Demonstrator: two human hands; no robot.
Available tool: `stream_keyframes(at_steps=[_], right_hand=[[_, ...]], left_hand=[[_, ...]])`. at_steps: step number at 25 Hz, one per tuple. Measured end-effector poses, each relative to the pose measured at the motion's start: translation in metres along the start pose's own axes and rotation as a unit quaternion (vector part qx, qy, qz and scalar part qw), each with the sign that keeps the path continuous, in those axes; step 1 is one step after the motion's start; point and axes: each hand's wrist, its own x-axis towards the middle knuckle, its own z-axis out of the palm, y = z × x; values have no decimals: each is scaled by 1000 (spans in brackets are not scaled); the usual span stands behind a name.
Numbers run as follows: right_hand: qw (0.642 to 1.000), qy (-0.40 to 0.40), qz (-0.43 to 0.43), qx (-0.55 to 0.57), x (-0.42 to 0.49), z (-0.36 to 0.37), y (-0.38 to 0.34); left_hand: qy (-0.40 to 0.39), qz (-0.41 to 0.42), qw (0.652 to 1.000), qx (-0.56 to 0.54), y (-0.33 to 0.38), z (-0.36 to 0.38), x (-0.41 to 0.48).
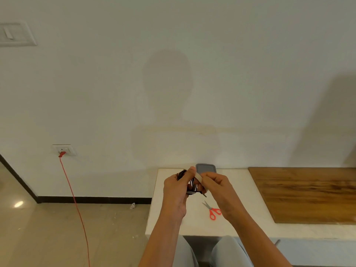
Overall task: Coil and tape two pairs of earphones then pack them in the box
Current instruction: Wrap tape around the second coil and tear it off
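L hand (176, 186): closed round a coiled bundle of dark earphones (189, 185), held up above the table (192, 224), thumb on top at the bundle's 12 o'clock; grip firm, fingers curled, no gap seen.
R hand (215, 183): thumb + forefinger pinched on a beige strip of tape (200, 180); other fingers loosely folded.
Key relation: tape lies at 3 o'clock from the coil, touching or just beside it; strip's long axis runs from about 10 o'clock down to 4 o'clock, slanting across the coil. R hand is nearer the free end, L hand nearer the coil. Judged: next move is wrapping the strip round the bundle, so the L grip likely needs to hold the loops steady while R carries the tape over.
Plug: small jack end (204, 195) pokes out at 5 o'clock under the coil.
Box: grey lidded box (206, 168) at the table's far edge, 12 o'clock from the hands, partly hidden behind them.
Scissors: red-handled scissors (212, 211) flat on the table at 6 o'clock from the coil, blades pointing to 10 o'clock, near the R wrist.
Counts: earphone bundles seen 1 (2nd pair not in view, cannot tell where); tape strips 1; scissors 1; box 1; hands 2.
Stage (judged): taping of a coil under way; packing not yet done.
Risk (judged): loops could spring loose if the L grip slackens.
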Motion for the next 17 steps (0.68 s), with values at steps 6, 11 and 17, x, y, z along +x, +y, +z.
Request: stream_keyframes(at_steps=[6,11,17], right_hand=[[999,26,-6,18,3,1,3],[999,1,-4,40,-1,-1,0],[998,24,-24,47,-1,1,-4]], left_hand=[[-9,-3,1000,-20,2,3,-2],[-6,12,1000,-20,1,3,1],[-2,11,1000,-28,0,6,3]])
